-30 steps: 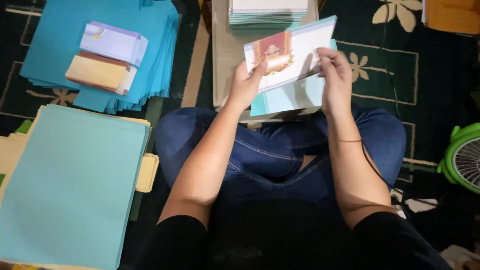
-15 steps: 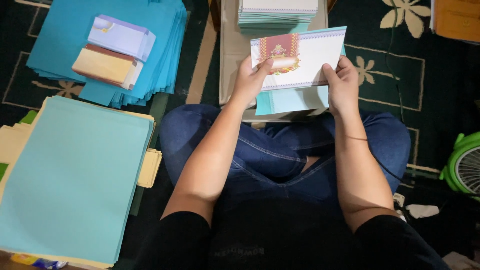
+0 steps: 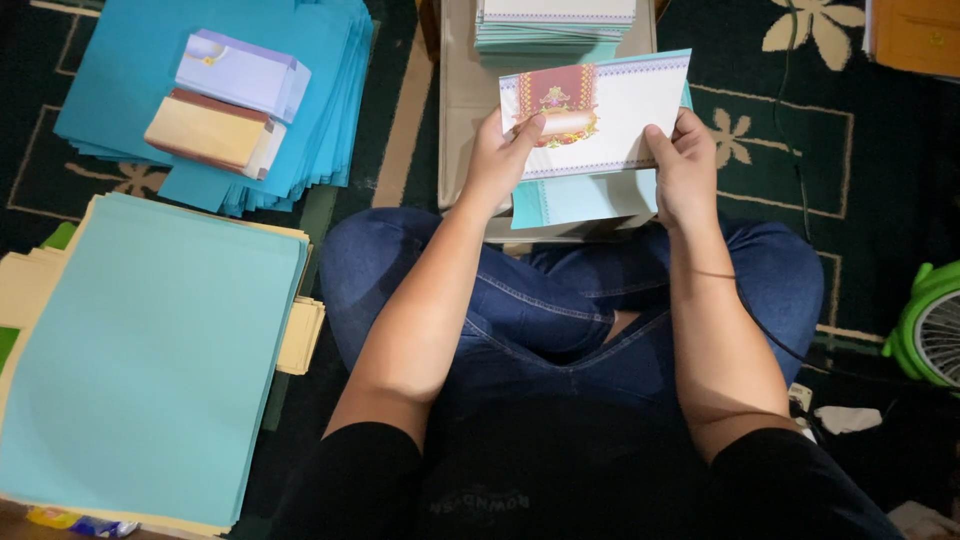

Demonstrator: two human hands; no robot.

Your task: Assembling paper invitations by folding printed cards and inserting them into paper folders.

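Both of my hands hold a white card (image 3: 620, 110) with a patterned border and a red-and-gold ornament at its left end. My left hand (image 3: 505, 155) grips its left edge with the thumb over the ornament. My right hand (image 3: 685, 165) grips its lower right edge. A pale teal sheet (image 3: 580, 198) shows just under the card. Beyond it, a stack of similar cards (image 3: 555, 25) rests on a low beige surface (image 3: 460, 110). My crossed legs in blue jeans (image 3: 560, 300) lie below.
Blue sheets (image 3: 300, 110) are stacked on the carpet at upper left, with a pale purple packet (image 3: 240, 75) and a tan packet (image 3: 210, 132) on top. A large pale teal paper stack (image 3: 150, 350) lies at left. A green fan (image 3: 930, 325) stands at right.
The card has levelled out from a tilt and shifted slightly right. My right hand slid from the card's middle edge to its lower right corner.
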